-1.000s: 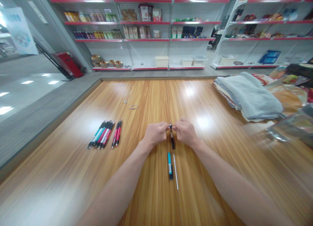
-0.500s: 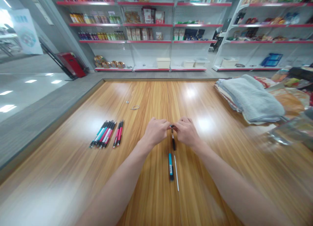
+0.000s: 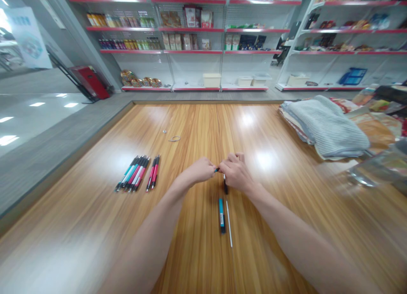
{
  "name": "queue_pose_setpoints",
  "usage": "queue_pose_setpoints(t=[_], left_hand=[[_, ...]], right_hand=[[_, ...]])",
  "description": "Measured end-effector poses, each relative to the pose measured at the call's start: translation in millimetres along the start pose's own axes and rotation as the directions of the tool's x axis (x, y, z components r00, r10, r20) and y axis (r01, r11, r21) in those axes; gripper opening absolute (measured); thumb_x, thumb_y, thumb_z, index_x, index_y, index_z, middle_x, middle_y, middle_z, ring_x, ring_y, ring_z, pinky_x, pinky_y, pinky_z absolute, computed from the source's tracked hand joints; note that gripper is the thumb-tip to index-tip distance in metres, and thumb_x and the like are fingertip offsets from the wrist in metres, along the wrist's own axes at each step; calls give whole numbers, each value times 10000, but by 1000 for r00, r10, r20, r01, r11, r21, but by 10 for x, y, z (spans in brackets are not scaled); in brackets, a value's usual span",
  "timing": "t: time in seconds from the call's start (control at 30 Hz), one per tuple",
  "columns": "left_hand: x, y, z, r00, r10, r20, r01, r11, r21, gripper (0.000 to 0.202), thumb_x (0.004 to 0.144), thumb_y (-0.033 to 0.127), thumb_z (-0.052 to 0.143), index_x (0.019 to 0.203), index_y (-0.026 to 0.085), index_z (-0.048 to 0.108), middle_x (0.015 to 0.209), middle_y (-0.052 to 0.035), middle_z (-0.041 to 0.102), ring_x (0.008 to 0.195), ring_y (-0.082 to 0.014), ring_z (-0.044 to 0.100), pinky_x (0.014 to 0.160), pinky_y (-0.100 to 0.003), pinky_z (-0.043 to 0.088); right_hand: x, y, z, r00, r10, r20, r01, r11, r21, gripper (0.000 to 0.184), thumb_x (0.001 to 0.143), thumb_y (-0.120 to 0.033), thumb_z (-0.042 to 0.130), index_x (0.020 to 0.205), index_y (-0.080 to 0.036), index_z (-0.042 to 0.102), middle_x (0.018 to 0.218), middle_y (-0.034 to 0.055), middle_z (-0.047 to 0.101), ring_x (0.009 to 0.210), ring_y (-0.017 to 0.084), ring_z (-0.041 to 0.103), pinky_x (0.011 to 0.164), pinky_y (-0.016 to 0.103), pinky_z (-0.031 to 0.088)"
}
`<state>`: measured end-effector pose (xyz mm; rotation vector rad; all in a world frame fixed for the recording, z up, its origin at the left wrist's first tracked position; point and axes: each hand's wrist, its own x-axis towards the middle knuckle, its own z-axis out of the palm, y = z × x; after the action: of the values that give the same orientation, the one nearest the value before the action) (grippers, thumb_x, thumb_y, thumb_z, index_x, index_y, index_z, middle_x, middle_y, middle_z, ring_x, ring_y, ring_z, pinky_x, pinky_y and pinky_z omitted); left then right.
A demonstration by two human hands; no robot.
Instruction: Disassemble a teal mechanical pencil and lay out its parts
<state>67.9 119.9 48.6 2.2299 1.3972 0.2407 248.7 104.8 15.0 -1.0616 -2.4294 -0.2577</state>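
Note:
My left hand (image 3: 202, 169) and my right hand (image 3: 235, 171) meet above the middle of the table, both with fingers pinched. Between them is a small pen part (image 3: 217, 170), dark with a bit of blue; the fingers hide most of it. A black pen piece (image 3: 226, 187) lies just under my right hand, partly covered by it. Nearer to me, a blue pen barrel (image 3: 221, 213) with a black end rests beside a thin white pen refill (image 3: 229, 224).
Several pens (image 3: 133, 173) lie in a row at left, with two pink pens (image 3: 153, 173) beside them. Farther back are a looped cord (image 3: 174, 139) and a tiny round piece (image 3: 164, 131). Folded cloths (image 3: 329, 126) and a clear container (image 3: 375, 171) occupy the right side.
My left hand has shifted slightly left and turned, and my right hand has moved a little left and down. A bit of blue now shows between the fingers.

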Motion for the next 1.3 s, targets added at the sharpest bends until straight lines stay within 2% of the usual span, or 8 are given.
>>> queue_pose_setpoints(t=[0.2, 0.3, 0.37, 0.43, 0.6, 0.7, 1.03, 1.3], left_hand=[[-124, 178, -87, 987, -16, -159, 30, 996, 87, 309, 878, 276, 433, 710, 155, 663, 668, -75, 643, 638, -190, 580, 603, -299, 371], [-181, 349, -97, 881, 242, -407, -74, 919, 386, 211, 876, 216, 456, 784, 153, 635, 790, -110, 661, 812, -237, 582, 721, -360, 342], [-208, 421, -111, 813, 396, -428, -156, 855, 495, 204, 871, 192, 449, 751, 159, 611, 774, -91, 657, 820, -226, 574, 736, -367, 317], [-227, 439, -115, 791, 441, -423, -188, 834, 518, 194, 844, 196, 459, 705, 168, 591, 717, -64, 646, 750, -205, 574, 696, -356, 303], [-218, 351, -69, 903, 207, -375, -22, 896, 443, 175, 776, 238, 483, 714, 206, 644, 671, -51, 654, 656, -204, 594, 563, -305, 265], [-185, 293, -84, 944, 20, -329, 113, 918, 380, 257, 825, 294, 437, 737, 234, 671, 725, -56, 674, 695, -221, 616, 538, -280, 272], [-196, 266, -186, 966, 42, -254, 62, 920, 386, 292, 886, 317, 373, 833, 249, 652, 750, -56, 671, 728, -239, 631, 550, -284, 292], [-207, 263, -207, 958, 59, -279, 56, 921, 385, 287, 898, 319, 356, 842, 247, 628, 737, -48, 659, 714, -232, 628, 519, -284, 233]], right_hand=[[105, -20, -138, 979, 186, 77, -191, 980, 60, 181, 845, -190, 507, 671, -170, 551, 650, 62, 580, 779, 206, 462, 762, 369, 251], [163, 86, -322, 863, 329, 384, -437, 868, 238, 234, 840, -222, 467, 624, -162, 535, 587, 37, 522, 627, 158, 447, 636, 304, 271], [192, 137, -478, 774, 256, 579, -549, 726, 413, 371, 927, -321, 330, 641, -164, 506, 575, 15, 489, 555, 133, 425, 572, 274, 272], [210, 126, -612, 768, 163, 620, -547, 671, 501, 442, 962, -373, 236, 659, -169, 486, 585, 6, 480, 534, 124, 406, 552, 264, 274], [228, -105, -673, 863, 262, 432, -333, 938, 97, 248, 860, -180, 429, 636, -159, 535, 613, 44, 554, 635, 167, 473, 642, 313, 260], [223, -183, -624, 953, 206, 224, -194, 978, -72, 204, 876, -173, 465, 725, -162, 601, 684, 74, 624, 808, 227, 505, 753, 372, 241], [216, -72, -667, 958, 207, 200, -230, 968, 100, 343, 960, -309, 428, 730, -179, 647, 716, 49, 661, 777, 194, 534, 747, 348, 237], [230, -28, -633, 960, 224, 166, -267, 909, 319, 173, 883, -334, 562, 883, -184, 649, 826, 38, 678, 806, 181, 587, 743, 299, 326]])
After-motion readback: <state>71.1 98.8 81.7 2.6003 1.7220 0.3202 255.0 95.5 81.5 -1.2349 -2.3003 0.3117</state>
